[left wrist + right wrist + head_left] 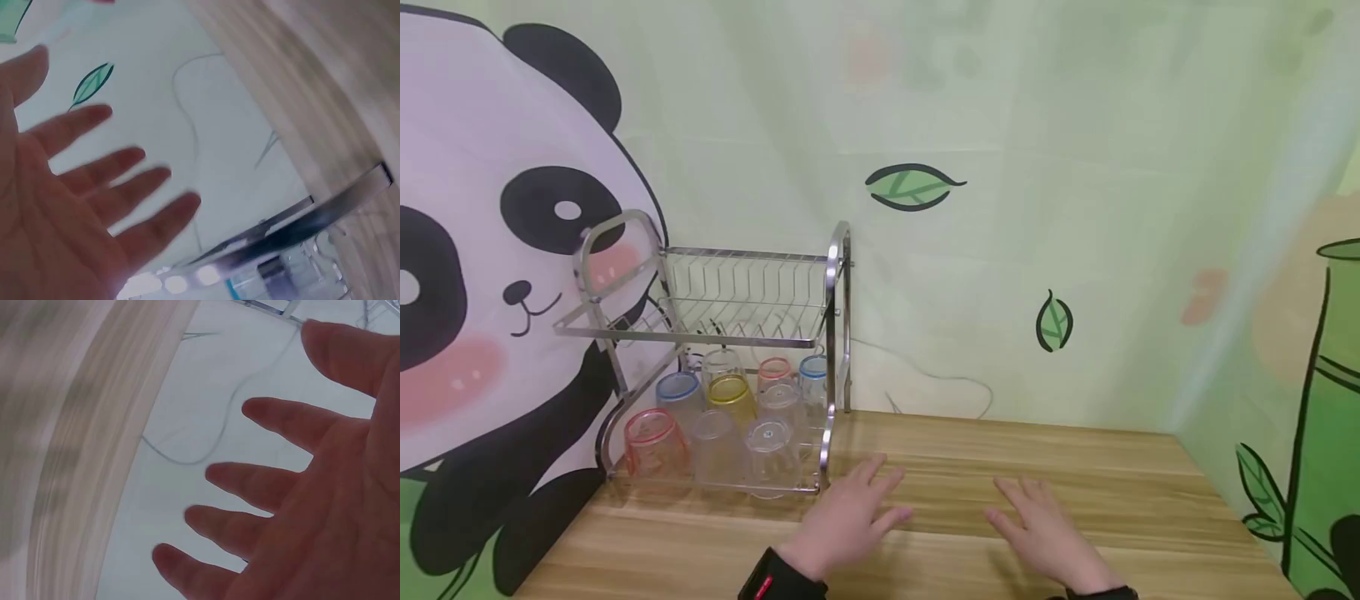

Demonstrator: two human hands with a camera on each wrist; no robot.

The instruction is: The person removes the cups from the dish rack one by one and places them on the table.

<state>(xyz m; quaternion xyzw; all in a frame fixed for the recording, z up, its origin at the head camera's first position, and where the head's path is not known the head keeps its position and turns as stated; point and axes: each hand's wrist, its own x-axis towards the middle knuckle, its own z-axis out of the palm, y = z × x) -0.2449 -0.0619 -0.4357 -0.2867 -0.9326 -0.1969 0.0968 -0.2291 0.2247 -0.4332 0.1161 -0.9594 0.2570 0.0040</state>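
My left hand [850, 521] hovers over the wooden table, just right of the rack's front corner, its fingers spread and holding nothing. To its right, my right hand [1047, 529] is likewise spread and holds nothing. A two-tier metal dish rack [760, 340] stands at the left. On its lower tier sit several upside-down glasses, among them a red-rimmed glass [657, 454], a blue-rimmed glass [680, 396], a yellow glass [732, 398] and a clear glass [771, 454]. In the left wrist view, the rack's metal frame [300, 225] shows beyond my fingers.
The wooden table [955, 467] reaches back to a pale green cloth backdrop [1120, 208]. A large panda [475, 250] and leaves are printed on it. The rack's upper tier [745, 283] has upright wire slots. A thin line [940, 375] curves across the backdrop's lower part.
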